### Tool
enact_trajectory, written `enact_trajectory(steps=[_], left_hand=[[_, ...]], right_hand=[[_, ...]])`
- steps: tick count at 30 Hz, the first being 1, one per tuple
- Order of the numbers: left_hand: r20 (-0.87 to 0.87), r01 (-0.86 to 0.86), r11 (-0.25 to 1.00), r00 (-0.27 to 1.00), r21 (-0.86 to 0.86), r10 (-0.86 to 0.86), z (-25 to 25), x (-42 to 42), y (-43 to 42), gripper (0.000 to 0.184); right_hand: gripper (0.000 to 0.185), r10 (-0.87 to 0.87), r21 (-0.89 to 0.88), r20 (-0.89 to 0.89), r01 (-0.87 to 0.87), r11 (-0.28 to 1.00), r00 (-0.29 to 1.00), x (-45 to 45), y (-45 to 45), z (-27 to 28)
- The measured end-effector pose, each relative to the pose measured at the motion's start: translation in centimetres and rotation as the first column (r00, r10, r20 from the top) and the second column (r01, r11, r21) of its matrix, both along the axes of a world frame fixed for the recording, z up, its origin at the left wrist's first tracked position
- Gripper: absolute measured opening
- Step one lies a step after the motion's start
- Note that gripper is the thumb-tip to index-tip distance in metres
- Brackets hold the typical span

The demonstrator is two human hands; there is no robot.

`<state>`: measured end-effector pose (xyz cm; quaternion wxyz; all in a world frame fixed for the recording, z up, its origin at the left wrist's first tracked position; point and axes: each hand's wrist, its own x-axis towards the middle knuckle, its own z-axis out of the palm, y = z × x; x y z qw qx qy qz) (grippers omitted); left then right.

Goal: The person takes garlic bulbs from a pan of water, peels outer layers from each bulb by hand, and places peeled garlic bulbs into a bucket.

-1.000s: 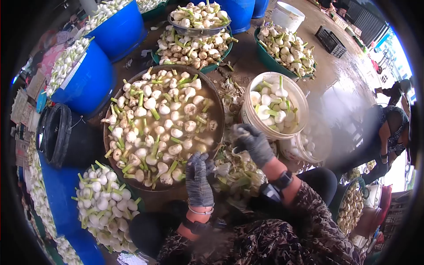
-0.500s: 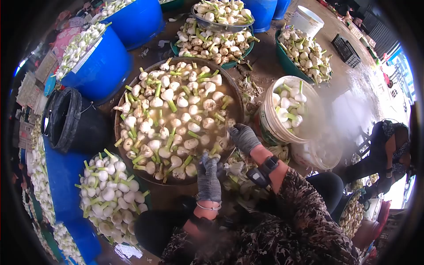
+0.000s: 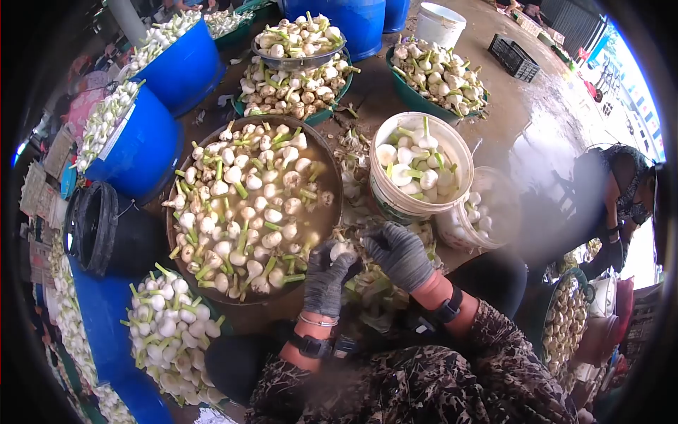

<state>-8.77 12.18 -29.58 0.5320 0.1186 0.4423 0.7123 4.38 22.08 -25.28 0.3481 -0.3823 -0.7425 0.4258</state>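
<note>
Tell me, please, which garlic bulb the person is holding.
The pale bulb in the left hand, beside the round basin; the other bulbs in that basin lie in murky water.

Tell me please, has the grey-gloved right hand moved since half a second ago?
Yes: the grey-gloved right hand has moved rightward in the picture, from the rim of the wide, round, brown basin to a spot clear of it.
</note>
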Motion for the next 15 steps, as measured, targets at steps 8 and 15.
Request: enact_trajectory(steps=[8,15], left_hand=[[-0.421,0.02,0.997,0.906,-0.078,-0.051,0.0,0.6,-0.5,0.03],[-0.218,0.083,0.996,0.972,-0.015,-0.084,1.5,-0.6,-1.0,0.032]], right_hand=[[0.011,0.015,0.336,0.369,-0.148,0.93,0.929,0.7,-1.5,1.0],[0.016,0.114,-0.158,0.112,-0.095,0.983,0.987,0.2,-1.6,1.3]])
